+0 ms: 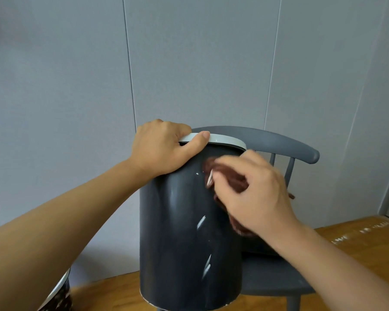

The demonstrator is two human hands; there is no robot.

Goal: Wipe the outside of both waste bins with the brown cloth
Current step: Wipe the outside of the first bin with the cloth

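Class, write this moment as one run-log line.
left hand: grips dark bin rim | right hand: presses brown cloth on bin side | second bin: untouched

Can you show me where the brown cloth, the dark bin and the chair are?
brown cloth (238, 182): head view, bunched part.
dark bin (177, 243): head view, outer side wall.
chair (279, 140): head view, curved backrest.

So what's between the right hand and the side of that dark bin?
In the head view, a bunched brown cloth lies between the right hand and the dark grey cylindrical waste bin, pressed against its upper wall.
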